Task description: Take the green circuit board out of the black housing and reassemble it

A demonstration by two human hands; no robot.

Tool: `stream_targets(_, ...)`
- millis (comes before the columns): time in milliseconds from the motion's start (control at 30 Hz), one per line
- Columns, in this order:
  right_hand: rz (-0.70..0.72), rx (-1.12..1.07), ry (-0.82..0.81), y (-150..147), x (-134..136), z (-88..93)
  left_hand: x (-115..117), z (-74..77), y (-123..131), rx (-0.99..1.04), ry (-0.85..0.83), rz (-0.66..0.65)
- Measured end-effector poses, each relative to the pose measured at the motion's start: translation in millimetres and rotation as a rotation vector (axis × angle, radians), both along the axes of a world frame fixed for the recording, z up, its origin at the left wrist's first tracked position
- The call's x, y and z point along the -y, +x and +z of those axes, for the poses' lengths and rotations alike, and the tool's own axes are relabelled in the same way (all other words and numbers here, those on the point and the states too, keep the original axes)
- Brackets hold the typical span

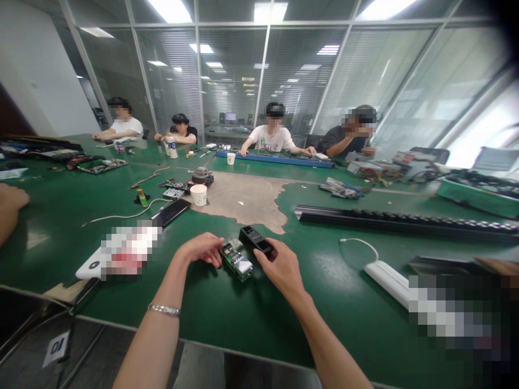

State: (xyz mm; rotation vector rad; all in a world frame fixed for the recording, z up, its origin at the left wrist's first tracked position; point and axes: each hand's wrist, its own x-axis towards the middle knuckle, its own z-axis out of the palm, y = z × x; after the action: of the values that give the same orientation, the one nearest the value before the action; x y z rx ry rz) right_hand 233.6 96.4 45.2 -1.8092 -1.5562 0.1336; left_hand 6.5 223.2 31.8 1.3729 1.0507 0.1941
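My right hand (280, 265) is closed around a small black plastic housing (256, 239), an oblong box with openings in its upper face. Just left of it is a green circuit board (237, 263) with a silvery metal part at its near end, low over the green table or resting on it. My left hand (205, 249) has its fingers bent at the board's left end and appears to hold it there; the fingertips are partly hidden. Housing and board lie side by side, apart, with a narrow gap between them.
A paper cup (198, 195), a black phone (171, 212) and a white device (91, 265) are to the left. A long black rail (397, 220) and a white power strip (387, 281) lie right. Several people sit across the table (324, 319); another person's arm (11, 208) shows at left.
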Motion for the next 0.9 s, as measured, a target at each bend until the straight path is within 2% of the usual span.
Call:
stream_targets(133, 0.113, -0.142, 0.092, -17.1, 9.7, 13.6, -0.2, -0.8, -0.9, 0.018, -0.017, -0.006)
stream_targets(233, 0.154, -0.065, 0.105, -32.9, 18.1, 16.9, -0.3, -1.7, -2.7, 0.020, -0.019, -0.016)
stream_targets(533, 0.178, 0.171, -0.001, -48.8, 23.6, 2.5, -1.5, -0.3, -8.1, 0.008, 0.005, 0.101)
stream_targets(700, 0.211, 0.290, -0.111, -49.2, 29.3, 2.2, 0.4, 4.8, -8.6, -0.042, 0.057, 0.116)
stream_targets(900, 0.194, 0.334, -0.122, -47.3, 26.4, 1.6, 2.0, 8.8, -6.3, -0.089, 0.072, 0.127)
